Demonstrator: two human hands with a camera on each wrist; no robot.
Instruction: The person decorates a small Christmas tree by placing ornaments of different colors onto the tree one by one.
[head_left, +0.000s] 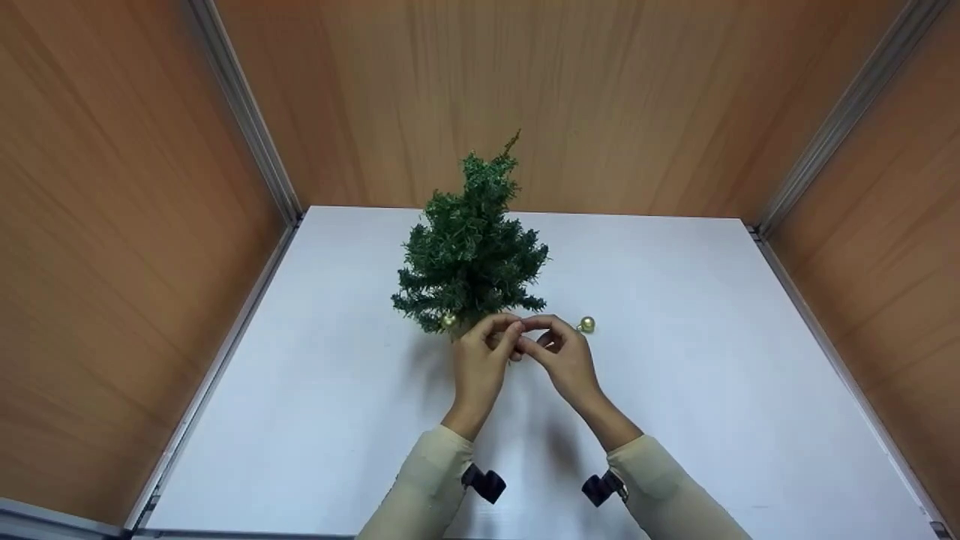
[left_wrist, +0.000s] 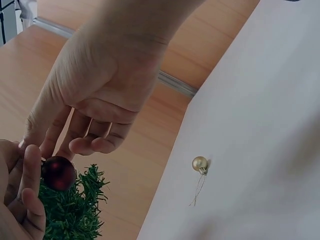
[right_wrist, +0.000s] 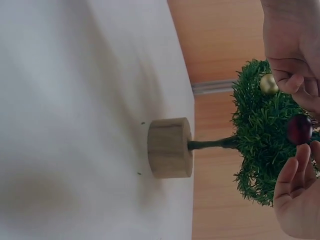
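A small artificial Christmas tree [head_left: 472,247] stands on a round wooden base [right_wrist: 170,148]. Just in front of it, my left hand [head_left: 481,360] and right hand [head_left: 566,360] meet at the fingertips. Between them hangs a dark red bauble [left_wrist: 59,173], also visible against the branches in the right wrist view [right_wrist: 299,129]. Thumb and forefinger of each hand pinch at its top; the hanging loop is hidden by the fingers. A gold bauble [right_wrist: 269,84] hangs on the tree's left side, close to my left hand.
A second gold bauble [head_left: 587,324] with a thread loop lies on the white table [head_left: 712,360], just right of my right hand. Wooden panels [head_left: 600,97] with metal edge rails enclose the table at the back and sides.
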